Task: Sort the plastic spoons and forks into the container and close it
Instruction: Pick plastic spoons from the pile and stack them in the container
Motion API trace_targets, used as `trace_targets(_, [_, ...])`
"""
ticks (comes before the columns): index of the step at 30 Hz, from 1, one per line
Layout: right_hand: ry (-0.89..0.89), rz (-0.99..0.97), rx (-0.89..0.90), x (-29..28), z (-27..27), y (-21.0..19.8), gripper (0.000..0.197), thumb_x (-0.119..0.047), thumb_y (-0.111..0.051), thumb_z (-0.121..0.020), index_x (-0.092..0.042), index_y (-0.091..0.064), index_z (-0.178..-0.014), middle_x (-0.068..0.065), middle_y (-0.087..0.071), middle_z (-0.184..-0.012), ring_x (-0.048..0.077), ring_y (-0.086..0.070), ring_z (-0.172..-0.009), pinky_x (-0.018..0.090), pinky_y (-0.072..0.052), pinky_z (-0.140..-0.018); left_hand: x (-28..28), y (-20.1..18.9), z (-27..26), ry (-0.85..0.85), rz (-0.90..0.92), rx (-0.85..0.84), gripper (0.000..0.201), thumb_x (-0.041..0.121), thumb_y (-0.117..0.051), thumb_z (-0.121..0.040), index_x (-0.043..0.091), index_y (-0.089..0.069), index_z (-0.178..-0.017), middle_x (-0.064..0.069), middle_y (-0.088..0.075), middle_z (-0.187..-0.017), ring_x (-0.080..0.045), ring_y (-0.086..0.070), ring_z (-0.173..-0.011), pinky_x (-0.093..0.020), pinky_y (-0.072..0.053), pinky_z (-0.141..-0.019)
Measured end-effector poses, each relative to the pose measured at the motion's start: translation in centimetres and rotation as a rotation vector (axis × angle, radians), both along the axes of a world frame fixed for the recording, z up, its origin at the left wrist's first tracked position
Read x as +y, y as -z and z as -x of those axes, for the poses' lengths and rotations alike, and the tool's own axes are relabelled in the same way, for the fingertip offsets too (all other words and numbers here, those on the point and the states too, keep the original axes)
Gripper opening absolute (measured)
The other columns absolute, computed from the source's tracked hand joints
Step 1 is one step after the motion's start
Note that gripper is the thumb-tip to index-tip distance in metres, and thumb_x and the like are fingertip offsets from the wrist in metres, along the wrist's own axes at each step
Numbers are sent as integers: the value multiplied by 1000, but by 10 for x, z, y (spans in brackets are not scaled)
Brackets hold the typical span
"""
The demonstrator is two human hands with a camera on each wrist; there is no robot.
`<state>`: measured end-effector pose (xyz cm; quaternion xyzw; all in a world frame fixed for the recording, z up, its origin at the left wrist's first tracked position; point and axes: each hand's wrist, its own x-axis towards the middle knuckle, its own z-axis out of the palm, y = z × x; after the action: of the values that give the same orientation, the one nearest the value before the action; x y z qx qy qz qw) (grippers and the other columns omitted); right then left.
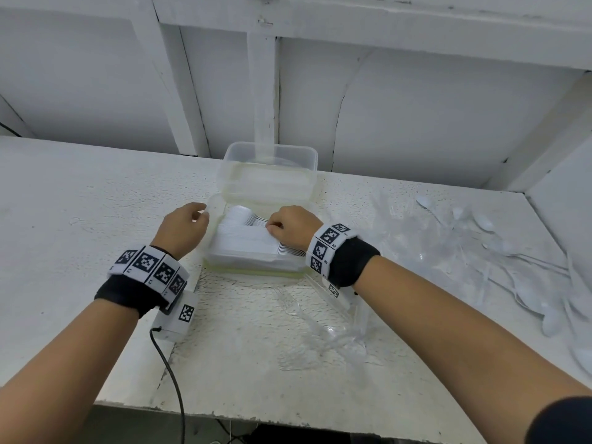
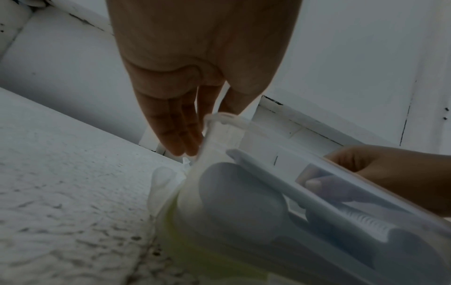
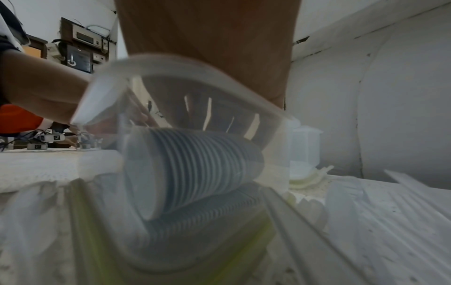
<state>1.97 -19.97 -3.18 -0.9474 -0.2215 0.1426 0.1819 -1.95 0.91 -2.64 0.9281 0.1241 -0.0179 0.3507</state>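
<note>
No words or numbers can be read; the wrist bands point(image 1: 327, 248) carry only black-and-white square code marks, their tiny labels blurred.

Open container point(image 1: 221, 251) sits mid-table, top unobstructed from above. Raised lid point(image 1: 269, 168) stands at its far edge, blocking approach from the back; wall panels close behind. Left hand point(image 1: 184, 227) occupies the container's left rim, right hand point(image 1: 290, 227) sits over the stacked cutlery point(image 1: 243, 240). Bare table point(image 1: 80, 200) to the left gives free passage. Loose spoons point(image 1: 519, 280) clutter the right side; clear wrapper point(image 1: 320, 331) lies in front.
</note>
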Motion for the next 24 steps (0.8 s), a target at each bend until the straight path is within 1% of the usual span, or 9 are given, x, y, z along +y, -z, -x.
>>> trace_targets(4, [-22,-17,18,-1,1,-2,31,-14,-41,-94,1,-67,-101,11,-68,-104,28,-59,-97,41,-47,-87,1,-1,1,0,-3,11,39,23,-41,-96,9,-49,-132,-15,-64,-116,-32,-58,-107,-40,-43,-96])
trace_targets(7, [-16,-35,22,-4,4,-5,32,-12,-40,-94,9,-63,-101,22,-65,-103,36,-57,-99,44,-44,-87,-2,-2,1,0,-43,-4,39,22,-41,-97,6,-50,-131,-14,-59,-125,-30,-53,-116,-37,-37,-98])
trace_targets(9, [-19,-58,5,-8,6,-9,32,-11,-41,-94,11,-62,-103,25,-63,-106,37,-56,-102,43,-42,-88,-4,-3,1,9,-71,-41,38,21,-42,-97,5,-51,-130,-16,-55,-129,-30,-49,-119,-38,-35,-100])
trace_targets(12, [-26,-131,-48,-22,13,-22,31,-13,-43,-97,4,-65,-111,15,-65,-116,26,-56,-110,29,-39,-92,-10,-2,4,25,-108,-136,36,20,-44,-95,7,-55,-127,-19,-51,-132,-33,-41,-126,-42,-30,-106])
trace_targets(15, [-3,-246,-99,-47,26,-38,29,-17,-46,-97,-6,-65,-115,9,-64,-118,20,-55,-112,25,-37,-96,-30,-9,15,63,-121,-294,31,15,-46,-95,7,-58,-123,-17,-53,-129,-31,-39,-126,-39,-27,-106])
trace_targets(17, [39,-299,-135,-73,40,-48,28,-19,-48,-96,-8,-66,-115,7,-65,-115,18,-56,-109,21,-38,-93,-53,-17,26,134,-107,-396,28,12,-47,-94,7,-61,-118,-16,-56,-123,-30,-44,-121,-38,-32,-102])
trace_targets(20, [105,-308,-152,-123,68,-54,26,-21,-51,-95,-11,-67,-114,2,-66,-111,8,-56,-100,2,-34,-77,-98,-23,43,298,-57,-465,22,10,-52,-92,7,-64,-111,-12,-59,-112,-26,-51,-107,-34,-39,-93])
trace_targets(22, [167,-296,-125,-160,90,-51,26,-22,-51,-95,-14,-66,-114,-1,-66,-111,2,-54,-95,-2,-34,-74,-131,-22,56,454,-17,-431,28,24,-51,-91,8,-65,-108,-8,-58,-106,-17,-50,-100,-25,-35,-89])
trace_targets(24, [246,-272,-102,-195,111,-42,26,-22,-52,-95,-14,-67,-114,-1,-66,-110,2,-55,-93,-2,-36,-74,-164,-17,67,620,9,-376,45,41,-39,-87,11,-65,-107,-3,-57,-104,-12,-49,-98,-19,-31,-87])
